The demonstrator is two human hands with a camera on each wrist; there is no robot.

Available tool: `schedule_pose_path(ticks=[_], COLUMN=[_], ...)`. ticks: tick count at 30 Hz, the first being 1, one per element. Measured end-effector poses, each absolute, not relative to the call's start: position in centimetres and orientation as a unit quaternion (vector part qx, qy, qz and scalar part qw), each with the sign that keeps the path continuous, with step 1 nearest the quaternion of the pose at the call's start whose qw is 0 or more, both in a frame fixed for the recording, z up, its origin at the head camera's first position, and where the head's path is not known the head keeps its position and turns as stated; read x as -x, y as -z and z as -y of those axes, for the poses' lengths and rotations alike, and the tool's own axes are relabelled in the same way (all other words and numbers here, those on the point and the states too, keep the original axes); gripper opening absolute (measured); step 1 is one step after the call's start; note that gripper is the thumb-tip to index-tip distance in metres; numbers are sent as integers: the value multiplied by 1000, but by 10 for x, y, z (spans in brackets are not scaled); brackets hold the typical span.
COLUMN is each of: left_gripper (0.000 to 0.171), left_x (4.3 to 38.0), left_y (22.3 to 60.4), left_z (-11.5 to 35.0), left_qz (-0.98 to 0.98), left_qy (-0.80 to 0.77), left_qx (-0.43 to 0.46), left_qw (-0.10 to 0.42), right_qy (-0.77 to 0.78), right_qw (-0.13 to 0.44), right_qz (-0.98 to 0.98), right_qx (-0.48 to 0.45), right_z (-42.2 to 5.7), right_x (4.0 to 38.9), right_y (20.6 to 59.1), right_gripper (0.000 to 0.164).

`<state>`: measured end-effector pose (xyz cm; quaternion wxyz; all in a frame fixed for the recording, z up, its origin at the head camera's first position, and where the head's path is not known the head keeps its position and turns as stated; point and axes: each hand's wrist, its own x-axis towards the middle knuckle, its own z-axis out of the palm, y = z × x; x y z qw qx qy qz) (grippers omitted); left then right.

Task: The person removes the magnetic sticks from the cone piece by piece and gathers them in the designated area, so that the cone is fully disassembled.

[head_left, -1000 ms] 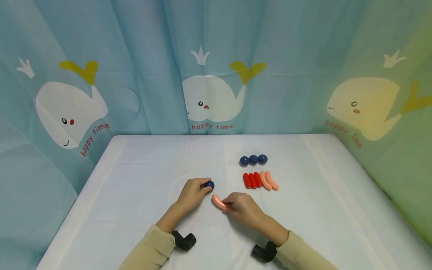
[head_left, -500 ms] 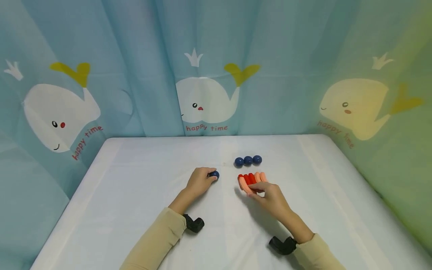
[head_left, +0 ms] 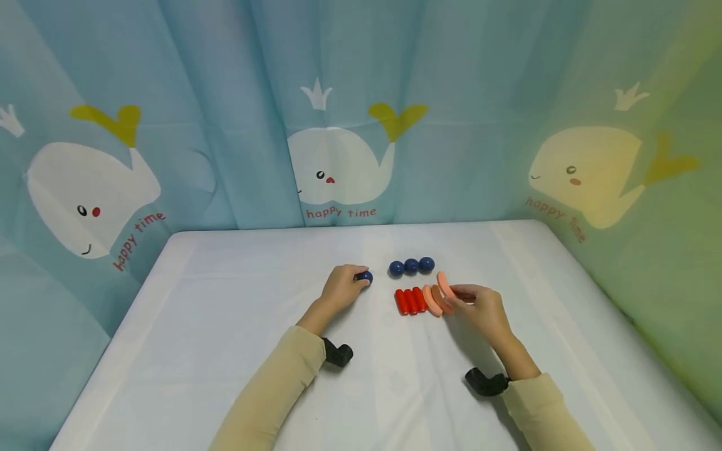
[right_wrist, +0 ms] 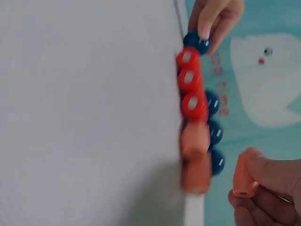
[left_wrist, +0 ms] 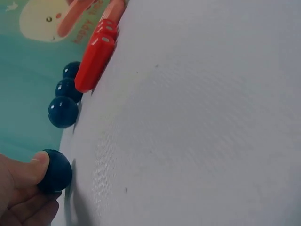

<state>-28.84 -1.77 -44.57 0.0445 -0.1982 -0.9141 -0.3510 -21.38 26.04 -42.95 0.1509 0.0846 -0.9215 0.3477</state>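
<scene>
My left hand (head_left: 340, 289) pinches a dark blue ball (head_left: 366, 277) between thumb and fingers, just left of three matching blue balls (head_left: 411, 267) in a row. In the left wrist view the thumb lies against the held ball (left_wrist: 56, 172). My right hand (head_left: 486, 311) pinches a curved orange toy sausage (head_left: 444, 284), raised at the right end of the front row. That row has three straight red toy sausages (head_left: 410, 301) side by side, then two curved orange ones (head_left: 431, 302), one partly in shadow. The right wrist view shows the held sausage (right_wrist: 243, 176) apart from the row.
A white cloth covers the table (head_left: 225, 351). Blue curtain (head_left: 479, 75) with printed whales stands behind the table and at its sides. A black wrist device (head_left: 338, 354) is on the left wrist, another black device (head_left: 485, 382) on the right.
My right hand has carried the orange toy sausage from the table's middle, over the red ones, to the row's right end. My left hand has moved forward with the blue ball, nearer the other balls.
</scene>
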Motion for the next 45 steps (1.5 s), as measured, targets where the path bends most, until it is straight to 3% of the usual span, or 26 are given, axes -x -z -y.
schedule_pose_path(ticks=[25,36,45], left_gripper=[35,35,36], left_x=[319,320,320], left_y=[448,448,445], left_z=[-3,-12,-15], left_qz=[913,913,912], left_qy=[356,361,355], left_qx=[195,189,204], left_qw=[40,21,13], right_qy=[-333,-358,-371], right_qw=[56,52,64], right_qz=[940,932,926], right_qx=[-39,-22,-23], right_z=[-278,-279,-280], right_x=[221,218,221], right_y=[439,440,444], right_gripper=[27,35,31])
